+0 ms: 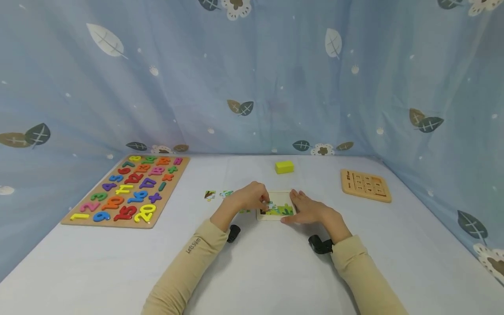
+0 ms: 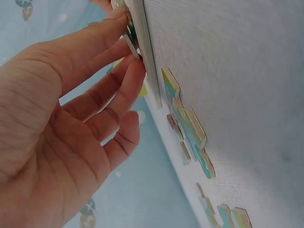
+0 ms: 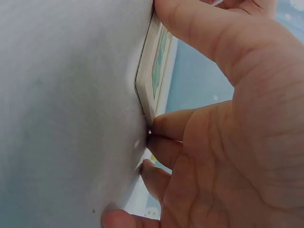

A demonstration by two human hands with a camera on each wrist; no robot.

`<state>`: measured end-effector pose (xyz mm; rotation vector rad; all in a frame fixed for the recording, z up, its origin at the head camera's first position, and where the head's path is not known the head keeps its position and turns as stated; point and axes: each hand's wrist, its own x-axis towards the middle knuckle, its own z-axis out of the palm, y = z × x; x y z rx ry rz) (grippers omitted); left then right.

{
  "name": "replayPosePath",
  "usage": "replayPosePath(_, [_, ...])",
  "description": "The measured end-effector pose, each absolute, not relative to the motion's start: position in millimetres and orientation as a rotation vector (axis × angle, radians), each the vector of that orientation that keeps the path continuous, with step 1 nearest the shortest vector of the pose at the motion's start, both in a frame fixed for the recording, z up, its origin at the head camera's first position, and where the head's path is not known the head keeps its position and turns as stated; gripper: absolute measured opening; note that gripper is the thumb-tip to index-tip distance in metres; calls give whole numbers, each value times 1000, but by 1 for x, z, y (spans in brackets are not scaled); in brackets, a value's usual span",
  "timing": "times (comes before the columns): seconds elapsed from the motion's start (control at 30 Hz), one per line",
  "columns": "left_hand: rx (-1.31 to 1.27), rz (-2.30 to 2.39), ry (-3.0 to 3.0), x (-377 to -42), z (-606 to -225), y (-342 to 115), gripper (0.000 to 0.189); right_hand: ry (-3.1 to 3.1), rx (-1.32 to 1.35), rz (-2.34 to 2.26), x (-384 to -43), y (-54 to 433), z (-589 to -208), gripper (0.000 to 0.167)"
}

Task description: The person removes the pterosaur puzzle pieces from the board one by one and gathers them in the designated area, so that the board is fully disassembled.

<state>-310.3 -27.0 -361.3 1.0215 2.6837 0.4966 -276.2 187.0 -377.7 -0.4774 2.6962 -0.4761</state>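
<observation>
A small wooden jigsaw tray (image 1: 280, 194) lies on the table, its lower part filled with green and yellow puzzle pieces (image 1: 281, 210). At its left side my left hand (image 1: 251, 197) pinches a puzzle piece (image 2: 129, 38) between thumb and fingertips, against the tray; its picture is mostly hidden. My right hand (image 1: 311, 211) rests at the tray's right end, thumb at the near edge and straight, spread fingers at the far right corner. In the right wrist view the thumb and fingertips touch the tray's side (image 3: 148, 78). Loose puzzle pieces (image 2: 187, 121) lie beside my left hand.
More loose pieces (image 1: 210, 195) lie left of the tray. A number board (image 1: 165, 203) with colourful digits stands at the far left. Behind the tray sits a yellow-green block (image 1: 284, 167). A wooden number-slide board (image 1: 365, 185) lies at right. A blue curtain (image 1: 252, 78) hangs behind.
</observation>
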Motion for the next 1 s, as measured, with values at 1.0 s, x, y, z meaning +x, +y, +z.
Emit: replayPosePath(1.0, [1038, 572, 2755, -304, -329, -54, 24, 2693, -466, -468, -275, 184, -373, 103])
